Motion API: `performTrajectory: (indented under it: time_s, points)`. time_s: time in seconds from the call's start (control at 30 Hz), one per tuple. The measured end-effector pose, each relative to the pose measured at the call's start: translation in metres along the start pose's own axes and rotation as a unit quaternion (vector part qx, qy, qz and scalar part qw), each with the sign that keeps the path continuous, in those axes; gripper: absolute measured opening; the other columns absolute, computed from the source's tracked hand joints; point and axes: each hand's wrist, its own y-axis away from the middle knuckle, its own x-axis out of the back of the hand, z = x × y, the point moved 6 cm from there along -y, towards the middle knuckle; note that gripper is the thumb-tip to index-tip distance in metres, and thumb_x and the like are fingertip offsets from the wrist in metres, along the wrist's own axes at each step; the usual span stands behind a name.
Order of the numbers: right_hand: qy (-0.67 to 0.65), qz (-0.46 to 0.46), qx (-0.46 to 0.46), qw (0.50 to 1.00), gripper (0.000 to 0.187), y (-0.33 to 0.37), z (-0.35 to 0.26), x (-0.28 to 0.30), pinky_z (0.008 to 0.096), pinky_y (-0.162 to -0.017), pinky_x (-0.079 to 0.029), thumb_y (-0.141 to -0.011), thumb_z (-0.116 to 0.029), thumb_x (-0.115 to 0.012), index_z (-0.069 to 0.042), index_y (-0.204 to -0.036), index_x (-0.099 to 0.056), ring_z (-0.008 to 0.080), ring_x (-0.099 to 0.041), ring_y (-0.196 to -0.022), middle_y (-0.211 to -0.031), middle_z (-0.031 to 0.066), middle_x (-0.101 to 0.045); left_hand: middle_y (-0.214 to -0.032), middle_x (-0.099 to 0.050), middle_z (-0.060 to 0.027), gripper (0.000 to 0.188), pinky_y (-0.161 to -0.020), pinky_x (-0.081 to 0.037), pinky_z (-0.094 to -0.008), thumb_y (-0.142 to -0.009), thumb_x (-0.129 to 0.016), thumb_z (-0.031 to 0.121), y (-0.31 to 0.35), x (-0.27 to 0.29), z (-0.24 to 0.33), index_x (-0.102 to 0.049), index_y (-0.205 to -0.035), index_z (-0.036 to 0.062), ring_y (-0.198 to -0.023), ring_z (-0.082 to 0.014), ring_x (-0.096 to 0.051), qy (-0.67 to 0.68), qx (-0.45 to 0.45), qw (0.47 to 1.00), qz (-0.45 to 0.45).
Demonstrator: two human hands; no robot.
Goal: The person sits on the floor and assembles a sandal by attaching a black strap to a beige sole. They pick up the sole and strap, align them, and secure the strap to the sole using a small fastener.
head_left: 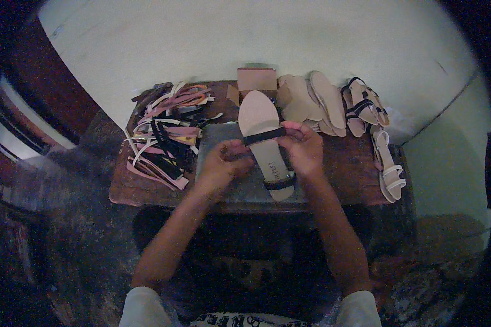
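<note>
Between my hands, above the table, is a beige sandal sole [260, 111] with its rounded toe end pointing away from me. A black strap [264, 135] crosses it near the middle, and a second dark strap [279, 182] lies across the heel end. My left hand [227, 163] pinches the left end of the middle strap at the sole's edge. On the other side, my right hand [301, 146] grips the strap's right end, fingers closed against the sole. Beneath the sole, a grey flat slab [216, 149] rests on the table.
A pile of pink, black and white straps [166, 133] covers the left of the brown table [343, 180]. Behind stands a cardboard box [256, 79]. Several beige soles [299, 98] are stacked at back right. Black-strapped sandals [364, 106] and white-strapped sandals [388, 169] lie along the right edge.
</note>
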Motion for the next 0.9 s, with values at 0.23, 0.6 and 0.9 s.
performTrajectory:
  time_s: [0.23, 0.6, 0.9]
  points:
    - [0.103, -0.232, 0.003, 0.967, 0.031, 0.020, -0.035, -0.023, 0.0295, -0.082, -0.053, -0.074, 0.009, -0.065, 0.000, -0.103, -0.068, 0.0168, -0.067, -0.090, -0.099, 0.0098, -0.070, -0.118, -0.062, -0.0099, 0.052, -0.096, -0.045, -0.0366, -0.076, -0.079, 0.011, 0.017, 0.018, 0.071, -0.056, -0.122, 0.0087, -0.114, -0.0238, -0.056, -0.240, -0.387, 0.888, 0.061]
    - [0.084, -0.336, 0.046, 0.937, 0.027, 0.036, -0.031, -0.037, 0.0308, -0.077, -0.053, -0.077, 0.007, -0.060, -0.003, -0.100, -0.071, 0.0148, -0.067, -0.085, -0.088, 0.0097, -0.071, -0.077, -0.068, -0.0031, 0.021, -0.056, -0.049, -0.0274, -0.080, -0.079, 0.015, 0.030, -0.002, 0.062, -0.069, -0.096, 0.0055, -0.062, -0.0107, -0.062, -0.431, -0.286, 0.853, -0.074]
    - [0.150, -0.330, 0.060, 0.930, 0.023, 0.033, -0.021, -0.037, 0.0321, -0.075, -0.054, -0.078, 0.005, -0.062, -0.002, -0.099, -0.070, 0.0154, -0.066, -0.082, -0.088, 0.0106, -0.070, -0.064, -0.064, -0.0087, 0.021, -0.053, -0.046, -0.0314, -0.080, -0.076, 0.017, 0.019, 0.001, 0.046, -0.069, -0.095, 0.0044, -0.054, -0.0140, -0.059, -0.388, -0.175, 0.901, -0.088]
